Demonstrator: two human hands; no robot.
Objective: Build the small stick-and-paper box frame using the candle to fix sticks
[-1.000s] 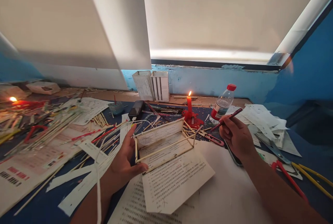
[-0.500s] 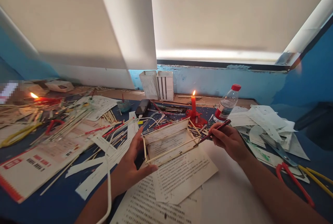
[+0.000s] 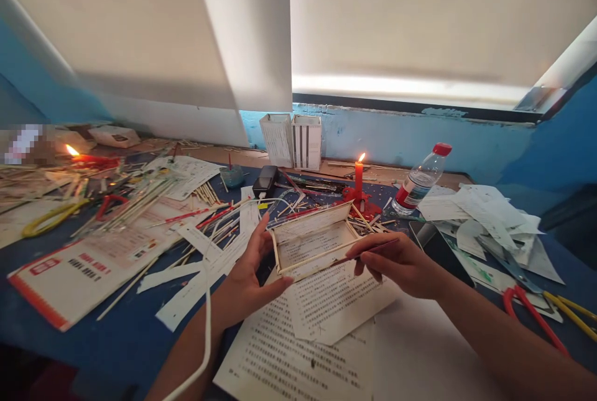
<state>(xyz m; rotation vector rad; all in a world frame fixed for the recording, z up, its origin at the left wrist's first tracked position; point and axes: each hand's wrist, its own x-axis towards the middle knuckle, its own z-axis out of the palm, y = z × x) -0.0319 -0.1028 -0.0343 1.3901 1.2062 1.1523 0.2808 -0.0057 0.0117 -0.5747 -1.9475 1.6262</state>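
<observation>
The person's left hand was open, its grip spread apart, with the thumb raised just beside the left end of a small model of thin wooden sticks and paper panels and the fingers touching its near corner. The model sat low over a loose printed sheet, near the middle of the cluttered blue table. The right hand had its grip together, clamped on a slim red pencil, whose point reached the model's front stick; I could not tell whether it touched. A white cable ran past the left wrist. Beyond the model stood a lit red candle in a red holder, with a plastic water bottle lying tilted to its right and a black phone just beyond the right hand. Red-handled scissors lay at the right, and loose sticks covered the left side of the table.
</observation>
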